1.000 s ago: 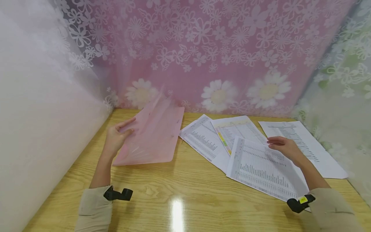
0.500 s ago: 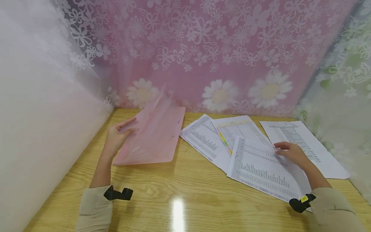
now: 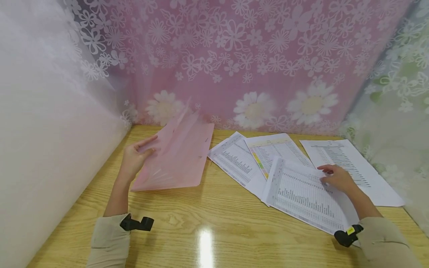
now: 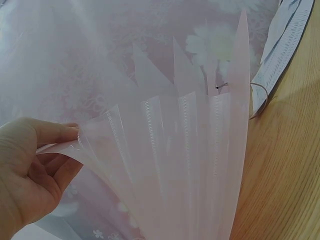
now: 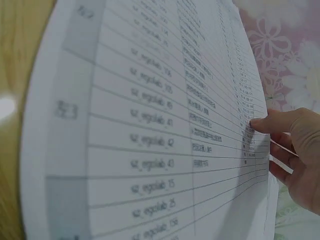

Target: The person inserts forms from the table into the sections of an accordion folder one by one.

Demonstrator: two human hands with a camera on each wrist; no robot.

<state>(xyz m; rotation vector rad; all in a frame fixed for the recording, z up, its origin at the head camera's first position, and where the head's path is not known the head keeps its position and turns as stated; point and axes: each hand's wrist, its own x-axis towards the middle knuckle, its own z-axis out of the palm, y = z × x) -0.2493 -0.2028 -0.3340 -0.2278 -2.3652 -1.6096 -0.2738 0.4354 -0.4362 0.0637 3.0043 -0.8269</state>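
My left hand pinches the edge of a translucent pink accordion folder. Its pleated pockets fan apart in the left wrist view, with thumb and fingers on opposite sides of the cover. A thin elastic cord loops from the folder's far side. On the right, my right hand pinches the far edge of a printed sheet, thumb on the printed face and fingers behind. In the right wrist view the same sheet curves upward toward the hand, its table of rows facing the camera.
Behind the held sheet lie a printed sheet with bar-like rows, a sheet with a coloured strip, and another printed sheet at far right. The wooden table meets a pink floral curtain at its back edge.
My right hand has moved slightly right and toward me along the sheet's far edge and now pinches it, the sheet lifting a little. My left hand and the folder have stayed still.
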